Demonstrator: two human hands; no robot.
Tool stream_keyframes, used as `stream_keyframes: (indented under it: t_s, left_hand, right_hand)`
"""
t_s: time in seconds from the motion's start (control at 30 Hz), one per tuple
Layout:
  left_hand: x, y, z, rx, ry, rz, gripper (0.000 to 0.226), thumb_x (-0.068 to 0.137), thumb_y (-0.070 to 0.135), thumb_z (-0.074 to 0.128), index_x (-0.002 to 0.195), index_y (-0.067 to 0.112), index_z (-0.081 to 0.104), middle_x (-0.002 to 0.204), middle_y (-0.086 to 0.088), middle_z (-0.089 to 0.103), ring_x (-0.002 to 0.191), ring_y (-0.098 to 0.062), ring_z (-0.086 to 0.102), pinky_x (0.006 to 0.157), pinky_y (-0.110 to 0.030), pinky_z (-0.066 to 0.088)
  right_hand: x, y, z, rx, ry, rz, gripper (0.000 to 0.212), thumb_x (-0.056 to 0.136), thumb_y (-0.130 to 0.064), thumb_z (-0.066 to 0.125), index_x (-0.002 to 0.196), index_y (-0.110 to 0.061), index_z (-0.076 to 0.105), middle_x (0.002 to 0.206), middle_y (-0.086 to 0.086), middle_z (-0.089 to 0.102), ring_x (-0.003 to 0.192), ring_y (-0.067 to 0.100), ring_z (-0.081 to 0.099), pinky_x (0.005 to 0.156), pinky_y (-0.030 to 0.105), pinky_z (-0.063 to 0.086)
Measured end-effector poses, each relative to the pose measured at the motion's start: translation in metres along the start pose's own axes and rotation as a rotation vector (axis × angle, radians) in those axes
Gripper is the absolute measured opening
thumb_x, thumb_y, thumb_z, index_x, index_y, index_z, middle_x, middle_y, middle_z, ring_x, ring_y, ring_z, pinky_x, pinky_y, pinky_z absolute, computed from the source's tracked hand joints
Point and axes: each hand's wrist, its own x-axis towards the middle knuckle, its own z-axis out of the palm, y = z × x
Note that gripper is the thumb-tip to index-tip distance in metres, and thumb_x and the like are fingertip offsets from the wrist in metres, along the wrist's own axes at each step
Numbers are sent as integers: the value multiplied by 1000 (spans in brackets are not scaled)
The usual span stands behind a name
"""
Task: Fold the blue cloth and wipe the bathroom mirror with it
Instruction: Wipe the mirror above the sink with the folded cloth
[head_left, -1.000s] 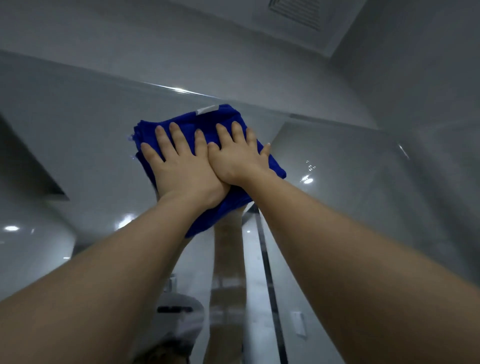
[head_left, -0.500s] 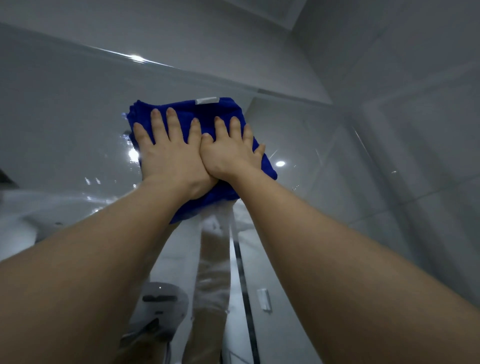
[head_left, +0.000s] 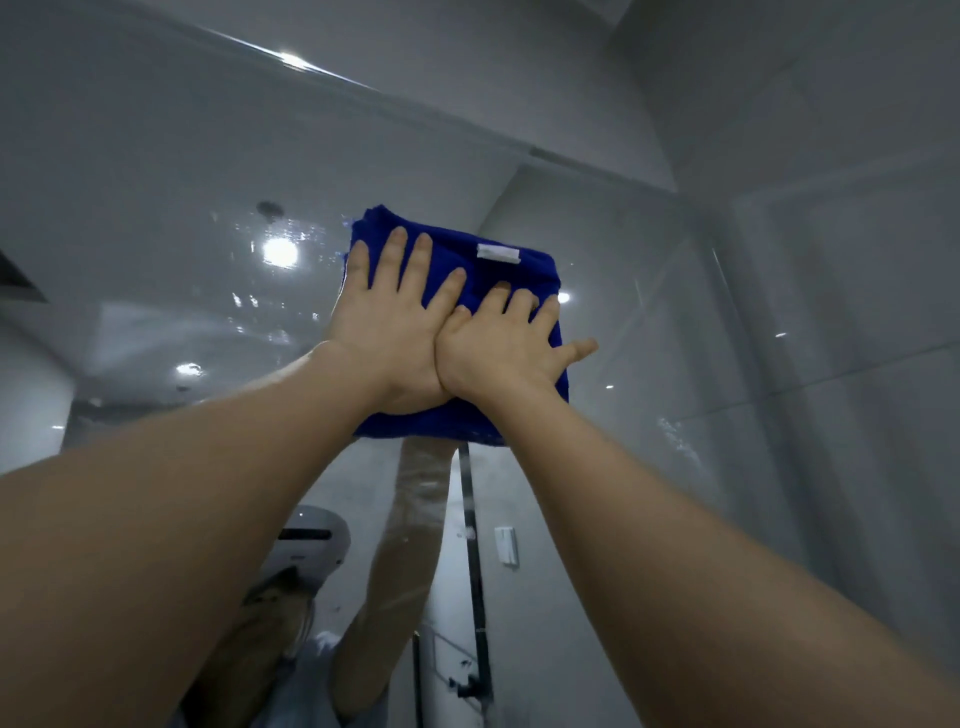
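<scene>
Cloth (head_left: 535, 270): flat on the mirror (head_left: 156, 182); under both our hands
Left hand (head_left: 389, 338): on the cloth's left half; touching our right hand (head_left: 498, 358) beside it
Tag (head_left: 497, 253): on the cloth; above our fingers
Wall (head_left: 831, 260): right of the mirror

The blue cloth (head_left: 519, 283) is soft, matt fabric with a short fuzzy nap and slightly frayed, fluffy edges, and the small white label (head_left: 497, 253) on it looks smoother and flatter than the pile around it. The mirror (head_left: 156, 208) is smooth, glossy glass, speckled with wet droplets and smears beside the cloth. The wall (head_left: 841, 270) on the right is smooth, glossy grey tile with faint joints.
</scene>
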Motion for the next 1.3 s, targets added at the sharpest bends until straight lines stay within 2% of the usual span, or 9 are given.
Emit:
stream_keyframes:
  t_s: [0.1,0.2,0.53,0.87,1.07,1.3]
  left_hand:
    - [-15,-5,-1,14,-32,49,92,81,72,25,147,22,-14,154,-15,-19,141,-34,-19,112,-51,-9]
    - [-28,-14,-2,43,-73,89,93,81,72,25,146,22,-17,153,-15,-22,140,-34,-21,112,-51,-9]
    - [-55,-68,-10,85,-102,108,84,86,63,23,144,23,-21,152,-12,-26,140,-31,-23,113,-50,-8]
    - [-92,-151,-13,19,-64,-230,95,80,69,33,146,21,-16,153,-14,-21,141,-32,-20,113,-51,-6]
    - [-132,-143,-5,-51,-12,-393,96,80,69,33,147,18,-12,154,-17,-18,141,-34,-18,113,-52,-6]
    - [-172,-117,4,-79,-1,-483,103,75,72,38,148,17,-10,154,-18,-16,141,-36,-16,113,-53,-4]
  right_hand:
    - [-16,-3,4,4,8,-45,59,97,-32,20,148,-4,8,157,9,-2,144,25,-10,111,56,-8]
    - [-32,-7,11,131,-17,-58,63,97,-31,24,148,-3,1,157,8,-10,144,22,-11,114,48,-9]
    - [-58,-58,26,250,-50,-39,64,97,-37,22,148,-16,-11,156,3,-18,143,20,-18,112,47,-16]
    - [-63,-152,25,188,-30,-384,62,97,-36,22,149,-16,-4,157,1,-14,143,18,-17,110,50,-17]
    - [-87,-153,32,143,-41,-551,60,97,-35,23,149,-17,-2,157,0,-13,144,16,-16,110,50,-17]
    - [-118,-136,48,146,-33,-617,60,96,-33,25,150,-18,2,158,-1,-11,144,15,-15,111,49,-16]
